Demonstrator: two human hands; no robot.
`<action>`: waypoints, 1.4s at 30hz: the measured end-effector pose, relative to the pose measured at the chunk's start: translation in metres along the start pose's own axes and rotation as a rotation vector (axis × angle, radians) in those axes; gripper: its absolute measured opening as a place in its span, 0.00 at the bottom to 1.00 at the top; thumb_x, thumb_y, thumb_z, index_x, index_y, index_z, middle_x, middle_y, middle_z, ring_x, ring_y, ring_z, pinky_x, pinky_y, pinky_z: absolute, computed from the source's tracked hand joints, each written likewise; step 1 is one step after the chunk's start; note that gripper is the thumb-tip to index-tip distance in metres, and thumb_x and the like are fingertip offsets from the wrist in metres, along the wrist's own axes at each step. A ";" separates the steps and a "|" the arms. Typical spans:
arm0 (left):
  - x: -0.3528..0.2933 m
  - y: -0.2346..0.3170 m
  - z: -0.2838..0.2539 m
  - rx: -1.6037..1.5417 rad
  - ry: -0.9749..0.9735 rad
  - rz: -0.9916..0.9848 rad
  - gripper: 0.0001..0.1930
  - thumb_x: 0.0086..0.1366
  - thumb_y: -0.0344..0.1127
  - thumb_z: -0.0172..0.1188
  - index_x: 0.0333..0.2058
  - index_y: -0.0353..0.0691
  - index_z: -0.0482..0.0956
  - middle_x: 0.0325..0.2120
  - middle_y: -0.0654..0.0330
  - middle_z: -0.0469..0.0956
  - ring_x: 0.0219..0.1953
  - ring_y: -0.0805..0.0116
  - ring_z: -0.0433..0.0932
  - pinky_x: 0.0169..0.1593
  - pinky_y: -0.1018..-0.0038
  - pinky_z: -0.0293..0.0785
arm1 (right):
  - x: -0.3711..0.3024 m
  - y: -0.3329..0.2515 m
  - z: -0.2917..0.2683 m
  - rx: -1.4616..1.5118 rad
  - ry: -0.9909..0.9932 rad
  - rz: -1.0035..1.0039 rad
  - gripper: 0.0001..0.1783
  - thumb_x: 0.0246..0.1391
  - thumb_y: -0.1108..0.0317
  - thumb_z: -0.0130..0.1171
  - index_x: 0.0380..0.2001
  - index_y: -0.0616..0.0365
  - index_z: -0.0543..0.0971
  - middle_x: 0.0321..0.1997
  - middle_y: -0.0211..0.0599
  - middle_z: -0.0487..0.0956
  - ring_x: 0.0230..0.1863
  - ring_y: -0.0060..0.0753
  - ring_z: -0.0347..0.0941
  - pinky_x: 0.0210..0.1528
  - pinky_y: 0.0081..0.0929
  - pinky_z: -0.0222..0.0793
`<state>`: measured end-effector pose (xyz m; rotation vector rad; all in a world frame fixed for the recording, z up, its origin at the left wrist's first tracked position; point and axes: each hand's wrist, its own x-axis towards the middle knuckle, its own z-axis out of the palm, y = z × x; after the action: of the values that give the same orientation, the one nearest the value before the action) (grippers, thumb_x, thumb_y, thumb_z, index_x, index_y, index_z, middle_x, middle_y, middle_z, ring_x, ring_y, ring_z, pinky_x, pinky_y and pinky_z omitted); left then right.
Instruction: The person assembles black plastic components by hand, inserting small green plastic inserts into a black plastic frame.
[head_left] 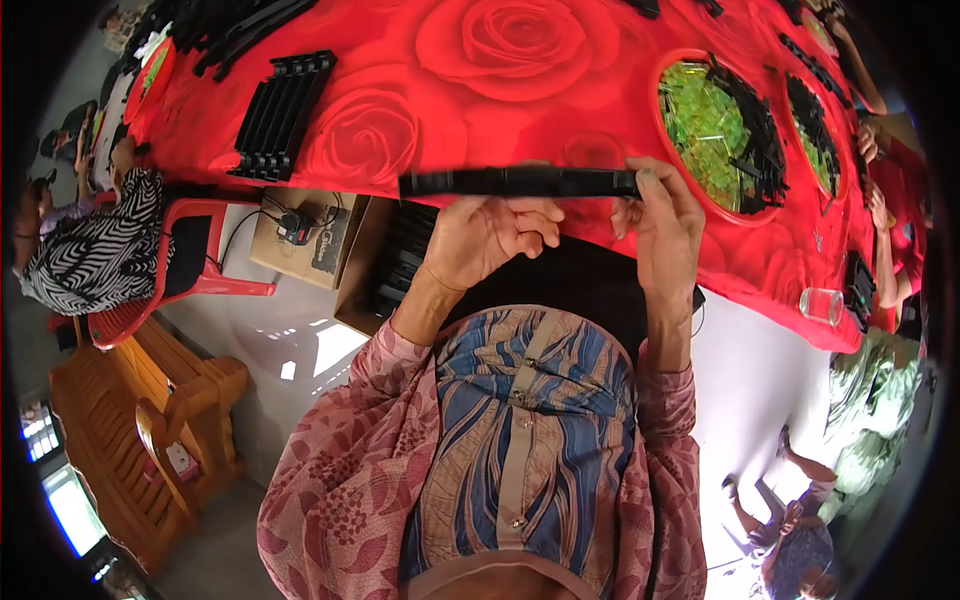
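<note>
I hold a long black plastic strip [515, 182] level in front of me, over the near edge of a table covered by a red rose-patterned cloth [480, 90]. My left hand [485, 235] grips it from below near the middle. My right hand [660, 225] pinches its right end with thumb and fingers. A red tray [715, 130] of small green parts and black strips lies just beyond my right hand.
A stack of black strips [280, 115] lies on the cloth at left. A cardboard box [305, 235] and a red plastic chair [170, 270] stand under the table's edge. A clear glass [820, 305] sits at right. Other people sit at both sides. A wooden bench [140, 420] stands at lower left.
</note>
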<state>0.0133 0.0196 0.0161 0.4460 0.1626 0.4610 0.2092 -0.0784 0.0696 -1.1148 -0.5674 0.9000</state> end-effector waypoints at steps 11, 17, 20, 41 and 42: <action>-0.002 -0.006 0.032 0.435 -0.031 -0.179 0.24 0.71 0.39 0.52 0.59 0.31 0.64 0.45 0.43 0.79 0.38 0.60 0.83 0.39 0.71 0.82 | 0.027 -0.029 -0.003 -0.322 -0.011 -0.010 0.14 0.53 0.65 0.70 0.39 0.62 0.81 0.23 0.24 0.77 0.19 0.10 0.66 0.19 0.11 0.56; -0.003 -0.024 0.043 0.740 0.199 -0.109 0.20 0.73 0.40 0.48 0.55 0.31 0.70 0.40 0.52 0.80 0.33 0.69 0.79 0.37 0.75 0.77 | 0.035 -0.028 0.003 -0.394 -0.090 -0.081 0.12 0.54 0.63 0.69 0.36 0.61 0.82 0.23 0.24 0.78 0.20 0.09 0.66 0.21 0.09 0.57; -0.002 -0.034 0.051 0.941 0.278 0.010 0.19 0.74 0.39 0.45 0.53 0.30 0.71 0.37 0.55 0.80 0.29 0.72 0.77 0.34 0.75 0.74 | 0.036 -0.019 0.002 -0.373 -0.116 -0.124 0.12 0.55 0.64 0.69 0.37 0.62 0.82 0.23 0.24 0.78 0.22 0.08 0.66 0.21 0.10 0.57; -0.006 -0.043 0.038 1.463 0.484 0.328 0.12 0.66 0.24 0.50 0.47 0.29 0.73 0.26 0.39 0.76 0.27 0.44 0.77 0.34 0.63 0.73 | -0.027 0.020 0.038 -1.279 -0.066 -0.639 0.10 0.54 0.78 0.59 0.40 0.59 0.73 0.27 0.44 0.80 0.26 0.46 0.79 0.26 0.38 0.72; -0.007 -0.043 0.036 1.460 0.479 0.289 0.12 0.66 0.24 0.50 0.47 0.29 0.73 0.26 0.39 0.76 0.28 0.42 0.78 0.34 0.63 0.73 | -0.026 0.020 0.039 -1.254 -0.079 -0.577 0.09 0.54 0.79 0.58 0.38 0.59 0.72 0.27 0.45 0.80 0.27 0.46 0.79 0.26 0.39 0.72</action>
<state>0.0331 -0.0323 0.0295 1.8035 0.9294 0.6797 0.1586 -0.0776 0.0662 -1.8560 -1.5281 -0.0193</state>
